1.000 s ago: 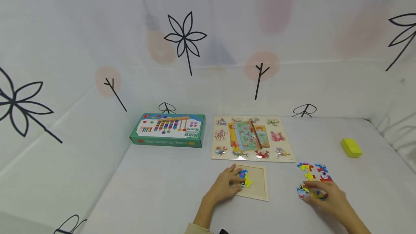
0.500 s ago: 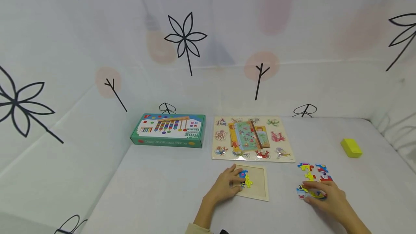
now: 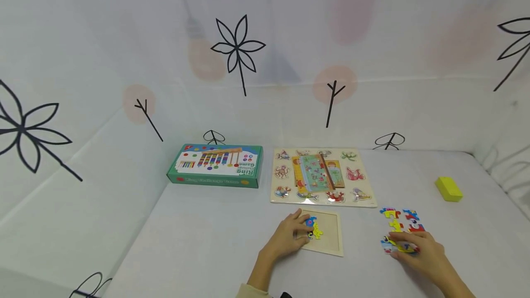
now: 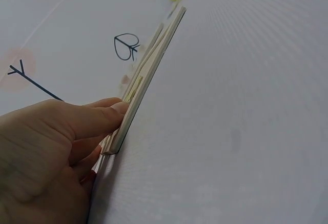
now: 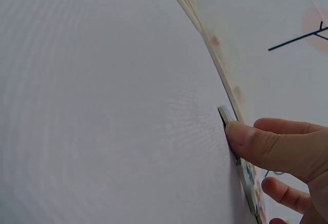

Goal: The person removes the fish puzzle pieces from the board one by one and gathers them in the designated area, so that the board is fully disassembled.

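In the head view, my left hand [image 3: 285,237] grips the left side of a square wooden puzzle tray [image 3: 331,230]. A blue and yellow puzzle piece [image 3: 317,231] lies inside it, partly covered by the fingers. The left wrist view shows the thumb against the edge of the thin tray [image 4: 154,65]. To the right, my right hand [image 3: 428,255] pinches a yellow and blue puzzle piece [image 3: 406,247] between thumb and index finger. This puzzle piece [image 5: 224,113] shows edge-on in the right wrist view. Several other colourful puzzle pieces [image 3: 395,225] lie just beyond that hand.
Behind the tray lies a large wooden animal puzzle board [image 3: 284,182] with picture cards [image 3: 316,172] on it. A green Ring Challenge Game box [image 3: 213,167] stands at the back left. A yellow block [image 3: 448,189] sits at the right.
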Demonstrator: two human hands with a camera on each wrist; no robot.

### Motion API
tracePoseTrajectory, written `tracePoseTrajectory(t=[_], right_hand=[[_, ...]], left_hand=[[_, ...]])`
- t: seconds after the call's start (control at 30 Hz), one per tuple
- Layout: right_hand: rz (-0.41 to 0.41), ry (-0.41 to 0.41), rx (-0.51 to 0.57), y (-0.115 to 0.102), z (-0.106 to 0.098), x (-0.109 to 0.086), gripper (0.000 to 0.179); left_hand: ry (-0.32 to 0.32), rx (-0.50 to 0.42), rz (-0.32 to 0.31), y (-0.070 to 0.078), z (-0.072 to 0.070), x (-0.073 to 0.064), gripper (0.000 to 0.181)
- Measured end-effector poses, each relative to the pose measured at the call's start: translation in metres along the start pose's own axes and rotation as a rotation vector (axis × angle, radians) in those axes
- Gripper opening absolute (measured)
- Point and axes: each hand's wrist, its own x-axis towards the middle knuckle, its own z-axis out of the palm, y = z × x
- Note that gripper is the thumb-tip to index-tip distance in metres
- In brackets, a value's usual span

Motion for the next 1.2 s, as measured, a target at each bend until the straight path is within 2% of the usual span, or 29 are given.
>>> tracePoseTrajectory(t=[0.17,0.53,0.73,0.97,1.2], right_hand=[[0.007,-0.017,0.012,0.000,-0.001,-0.001,0.037],[-0.036,0.058,0.055,0.002,0.006,-0.001,0.039],[-0.035,0.025,0.023,0.001,0.005,-0.002,0.038],[-0.072,0.123,0.051,0.001,0.010,-0.004,0.039],[-0.082,0.100,0.033,-0.001,0.005,-0.002,0.043]], left_hand=[[0.001,0.007,0.000,0.000,-0.001,0.000,0.029],[0.000,-0.007,-0.014,-0.001,0.000,0.000,0.030],[-0.002,-0.016,-0.020,-0.002,0.000,0.000,0.030],[-0.005,-0.026,-0.027,-0.002,0.001,0.000,0.030],[0.003,-0.026,-0.015,-0.003,0.002,0.000,0.034]])
